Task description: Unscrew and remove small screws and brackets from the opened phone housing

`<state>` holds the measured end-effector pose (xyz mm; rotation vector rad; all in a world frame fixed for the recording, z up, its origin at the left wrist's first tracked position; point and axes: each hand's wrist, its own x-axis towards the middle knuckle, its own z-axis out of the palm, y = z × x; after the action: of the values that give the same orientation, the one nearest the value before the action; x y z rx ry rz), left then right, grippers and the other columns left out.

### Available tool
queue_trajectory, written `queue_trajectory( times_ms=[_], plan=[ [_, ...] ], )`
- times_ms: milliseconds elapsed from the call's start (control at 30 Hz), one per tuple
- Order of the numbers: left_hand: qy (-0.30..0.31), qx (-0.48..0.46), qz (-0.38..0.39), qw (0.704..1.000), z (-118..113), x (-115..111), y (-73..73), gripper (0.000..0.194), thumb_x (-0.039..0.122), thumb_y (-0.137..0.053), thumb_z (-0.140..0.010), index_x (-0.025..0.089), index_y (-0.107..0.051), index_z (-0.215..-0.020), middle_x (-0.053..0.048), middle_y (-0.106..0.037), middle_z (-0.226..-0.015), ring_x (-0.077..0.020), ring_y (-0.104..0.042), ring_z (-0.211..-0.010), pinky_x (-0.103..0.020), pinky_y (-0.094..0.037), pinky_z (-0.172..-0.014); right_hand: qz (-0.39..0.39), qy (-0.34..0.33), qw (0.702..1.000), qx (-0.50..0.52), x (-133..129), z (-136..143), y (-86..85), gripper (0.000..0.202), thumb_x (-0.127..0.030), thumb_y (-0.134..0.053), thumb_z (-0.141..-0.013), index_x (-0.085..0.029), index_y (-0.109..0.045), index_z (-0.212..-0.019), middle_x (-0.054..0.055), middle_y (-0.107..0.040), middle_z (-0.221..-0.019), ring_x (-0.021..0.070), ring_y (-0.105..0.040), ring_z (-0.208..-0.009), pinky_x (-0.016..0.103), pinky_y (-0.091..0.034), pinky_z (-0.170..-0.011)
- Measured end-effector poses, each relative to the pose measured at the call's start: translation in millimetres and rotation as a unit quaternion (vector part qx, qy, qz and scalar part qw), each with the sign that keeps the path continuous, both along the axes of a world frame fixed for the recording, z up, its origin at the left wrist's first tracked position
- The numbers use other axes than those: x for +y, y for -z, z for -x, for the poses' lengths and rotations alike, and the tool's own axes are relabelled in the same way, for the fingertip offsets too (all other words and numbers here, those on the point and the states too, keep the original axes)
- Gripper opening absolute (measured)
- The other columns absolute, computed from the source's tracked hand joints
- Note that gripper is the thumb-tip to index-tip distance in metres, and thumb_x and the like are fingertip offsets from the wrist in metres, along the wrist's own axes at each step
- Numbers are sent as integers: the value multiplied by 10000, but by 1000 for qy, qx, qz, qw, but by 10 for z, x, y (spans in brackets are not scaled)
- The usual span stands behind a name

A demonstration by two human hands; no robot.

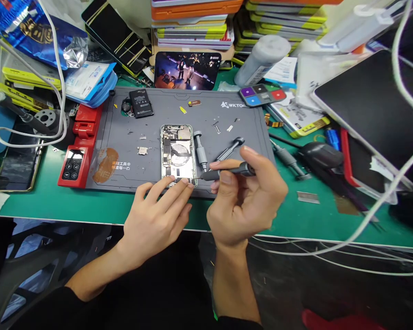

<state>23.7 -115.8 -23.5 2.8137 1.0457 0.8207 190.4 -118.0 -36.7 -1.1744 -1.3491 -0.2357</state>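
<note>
An opened phone (pixel 178 146) lies on the grey work mat (pixel 124 137), its inner parts bare. My left hand (pixel 158 213) rests with outstretched fingers on the phone's near end. In my right hand (pixel 244 201) is a dark screwdriver (pixel 234 171), gripped between thumb and fingers. Its thin tip points left at the phone's lower right corner; whether it touches a screw is too small to tell. Just right of the phone lies a second grey screwdriver (pixel 200 150), with another screwdriver (pixel 230 147) beside it. A black battery (pixel 141 103) and a small metal plate (pixel 143 151) lie to the left.
A red device (pixel 75 165) with buttons borders the mat's left side. Behind the mat, a phone (pixel 187 70) plays a video before stacked boxes (pixel 192 32). A grey bottle (pixel 261 59) leans nearby. At right are a screwdriver (pixel 289 158), a large dark tablet (pixel 371 110) and a white cable (pixel 371 213).
</note>
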Motion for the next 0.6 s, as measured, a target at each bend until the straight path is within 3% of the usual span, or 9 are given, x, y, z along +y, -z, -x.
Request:
queue_trajectory(
  times_ms=[167, 333, 500, 600],
  plan=[
    [-1, 1, 3, 1000, 5, -1, 3, 357, 229, -638, -1045, 148, -672, -1391, -71, -738, -1404, -254, -667, -1306, -425, -473, -971, -6, 19, 999, -36, 4, -21, 8, 598, -59, -703, -950, -279, -587, -1494, 51, -767, -1232, 159, -798, -915, 247, -648, -664],
    [-2, 0, 7, 1000, 8, 1, 9, 359, 228, -632, -1047, 155, -669, -1396, -76, -735, -1409, -264, -662, -1317, -432, -471, -978, 15, 34, 997, -66, -8, -7, -15, 605, -56, -618, -992, -254, -525, -1557, 80, -776, -1294, 203, -820, -1031, 299, -653, -767],
    [-2, 0, 2, 1000, 7, 1, 6, 351, 230, -635, -1048, 147, -674, -1386, -66, -736, -1408, -249, -664, -1305, -429, -476, -972, 15, 64, 994, -90, -9, -21, -33, 554, -126, -698, -974, -285, -584, -1493, 56, -802, -1248, 171, -810, -880, 301, -621, -732],
    [-3, 6, 7, 1000, 8, -1, 7, 365, 234, -639, -1046, 152, -668, -1400, -63, -732, -1415, -249, -658, -1317, -431, -478, -982, 23, 51, 995, -82, 7, -32, -34, 539, -153, -658, -1006, -279, -564, -1521, 81, -799, -1260, 199, -809, -939, 329, -626, -748]
  ],
)
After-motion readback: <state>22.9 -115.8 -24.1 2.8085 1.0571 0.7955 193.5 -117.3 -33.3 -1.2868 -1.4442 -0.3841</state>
